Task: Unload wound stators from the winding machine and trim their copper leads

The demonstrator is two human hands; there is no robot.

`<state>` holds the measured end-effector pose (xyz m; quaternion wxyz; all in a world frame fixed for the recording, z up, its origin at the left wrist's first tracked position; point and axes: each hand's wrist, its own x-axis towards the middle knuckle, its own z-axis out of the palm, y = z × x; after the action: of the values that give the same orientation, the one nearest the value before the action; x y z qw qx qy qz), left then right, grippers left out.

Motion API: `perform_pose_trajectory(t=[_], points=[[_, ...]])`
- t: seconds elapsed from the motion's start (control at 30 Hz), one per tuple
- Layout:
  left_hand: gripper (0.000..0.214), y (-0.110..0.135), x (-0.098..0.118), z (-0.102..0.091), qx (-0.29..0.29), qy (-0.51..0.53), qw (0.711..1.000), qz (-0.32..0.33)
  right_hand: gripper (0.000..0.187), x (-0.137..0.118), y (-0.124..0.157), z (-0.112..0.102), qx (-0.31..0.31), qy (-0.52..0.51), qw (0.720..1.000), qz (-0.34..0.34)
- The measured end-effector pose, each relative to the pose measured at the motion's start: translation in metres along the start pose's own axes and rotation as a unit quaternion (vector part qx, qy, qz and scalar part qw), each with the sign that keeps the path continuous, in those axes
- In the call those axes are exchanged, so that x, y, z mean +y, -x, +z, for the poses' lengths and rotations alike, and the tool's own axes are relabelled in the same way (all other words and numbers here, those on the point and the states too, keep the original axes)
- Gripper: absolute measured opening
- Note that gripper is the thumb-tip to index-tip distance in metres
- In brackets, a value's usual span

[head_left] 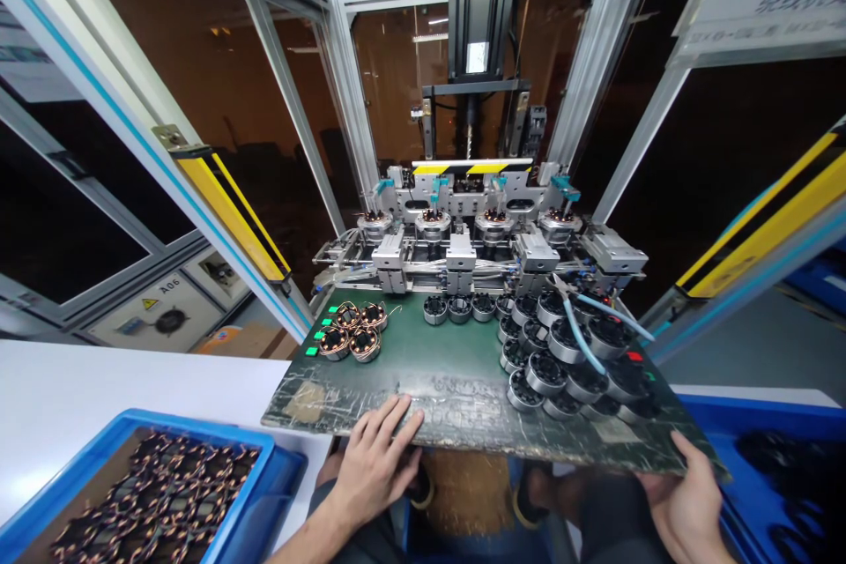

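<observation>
Showing pale scratches, the worn green tabletop (440,361)

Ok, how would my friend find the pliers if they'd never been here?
Start with the big green board in front of the machine. On its right side, find the piled-up silver-and-black rings. Lying on top are the pliers, the only thing on the board with long light-blue handles.

I've got a scuffed green board (423,366) on my feed, lying flat, front edge worn; 4 copper-wound stators (365,345) grouped nr its left edge, bare silver/blk cores (545,373) stacked twd the right edge.
</observation>
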<state>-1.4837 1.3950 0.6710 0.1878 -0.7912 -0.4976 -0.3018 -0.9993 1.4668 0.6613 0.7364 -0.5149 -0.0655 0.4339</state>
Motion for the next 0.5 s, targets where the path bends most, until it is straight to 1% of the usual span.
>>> perform_pose_trajectory(t=[0.07,0.27,0.5], points=[[0.058,0.0007,-0.0003,0.0,-0.002,0.002,1.0,-0.001,0.04,-0.0002,0.0012,0.0011,-0.005,0.0,1.0,0.0],[0.055,-0.0013,-0.0004,-0.0008,-0.002,0.002,1.0,-0.002,0.038,-0.0003,0.0011,0.0021,0.016,-0.007,1.0,0.004],[0.051,-0.0045,0.0012,-0.0027,0.004,0.001,1.0,-0.002,0.036,-0.0026,0.0025,0.0035,0.015,-0.009,1.0,0.003]])
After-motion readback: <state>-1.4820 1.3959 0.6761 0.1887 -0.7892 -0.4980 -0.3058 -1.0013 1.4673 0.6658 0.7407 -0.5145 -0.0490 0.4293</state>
